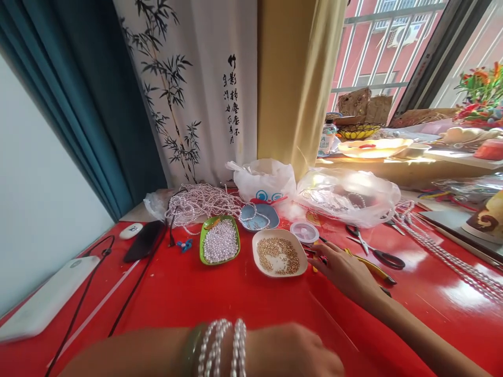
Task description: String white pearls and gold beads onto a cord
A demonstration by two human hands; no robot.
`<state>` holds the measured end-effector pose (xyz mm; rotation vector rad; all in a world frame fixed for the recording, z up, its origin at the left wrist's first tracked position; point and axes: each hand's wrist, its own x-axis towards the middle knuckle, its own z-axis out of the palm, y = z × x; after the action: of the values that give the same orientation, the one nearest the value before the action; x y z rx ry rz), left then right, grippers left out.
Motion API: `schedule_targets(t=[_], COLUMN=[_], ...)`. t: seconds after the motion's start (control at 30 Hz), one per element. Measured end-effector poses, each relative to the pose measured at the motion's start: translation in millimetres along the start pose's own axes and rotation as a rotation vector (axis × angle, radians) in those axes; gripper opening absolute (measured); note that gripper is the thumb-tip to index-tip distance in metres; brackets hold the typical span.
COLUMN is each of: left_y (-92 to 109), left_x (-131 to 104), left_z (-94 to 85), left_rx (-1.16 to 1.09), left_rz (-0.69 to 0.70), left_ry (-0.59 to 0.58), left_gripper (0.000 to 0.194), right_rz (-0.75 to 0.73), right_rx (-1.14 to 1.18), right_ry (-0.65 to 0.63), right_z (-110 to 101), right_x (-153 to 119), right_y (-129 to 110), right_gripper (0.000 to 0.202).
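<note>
My right hand (334, 264) reaches in from the right with fingers stretched out, over dark and red tool handles (323, 258) partly hidden beneath it. Just left of its fingertips sits a cream dish (257, 268) with small gold beads (281, 251). Across the bottom front lies my left forearm, wearing several strands of pearl bracelets (239, 348) and a green bangle (193, 348). My left hand (294, 348) is blurred, its fingers turned down and partly out of view. A green dish (201, 256) holds white pearl beads (220, 242).
Behind are a blue dish (251, 224), a pile of pearl strands (204, 201), a round clear-lidded container (304, 232) and plastic bags (348, 196). Black scissors (387, 258) and yellow-handled pliers (369, 266) lie right. A phone (144, 242) and cables lie left on the red table (188, 298).
</note>
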<state>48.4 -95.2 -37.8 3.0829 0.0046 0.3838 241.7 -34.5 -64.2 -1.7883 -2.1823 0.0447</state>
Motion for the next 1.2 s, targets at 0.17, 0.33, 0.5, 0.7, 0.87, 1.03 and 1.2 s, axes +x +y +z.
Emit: schedule_targets(t=[0.17, 0.33, 0.5, 0.7, 0.87, 1.03, 1.2], left_y=[-48.4, -121.5, -162.7, -159.6, -168.6, -188.6, -202.0], left_x=[-10.5, -8.6, 3.5, 25.4, 24.2, 5.2, -19.9], left_z=[-9.6, -13.8, -2.2, 7.9, 8.9, -5.0, -25.8], left_rx=[0.031, -0.207, -0.252, -0.212, -0.566, -0.846, -0.843], left_rz=[-0.406, -0.889, -0.895, -0.796, -0.862, -0.894, -1.016], left_ry=[0.059, 0.296, 0.280, 0.187, 0.562, 0.938, 1.034], left_gripper=[0.019, 0.027, 0.030, 0.017, 0.016, 0.015, 0.019], right_rz=[0.015, 0.057, 0.016, -0.147, -0.159, -0.137, -0.156], right_rx=[0.113, 0.162, 0.183, 0.178, 0.168, 0.185, 0.114], right_ry=[-0.022, 0.010, 0.014, -0.110, -0.153, -0.168, -0.121], right_z=[-4.4, -17.0, -13.6, 1.4, 8.8, 9.4, 9.3], right_x=[26.3, 44.9, 61.7, 69.7, 67.2, 65.0, 59.6], right_y=[2.5, 8.2, 18.4, 19.2, 22.0, 24.3, 21.8], right_gripper=[0.027, 0.023, 0.029, 0.026, 0.022, 0.024, 0.024])
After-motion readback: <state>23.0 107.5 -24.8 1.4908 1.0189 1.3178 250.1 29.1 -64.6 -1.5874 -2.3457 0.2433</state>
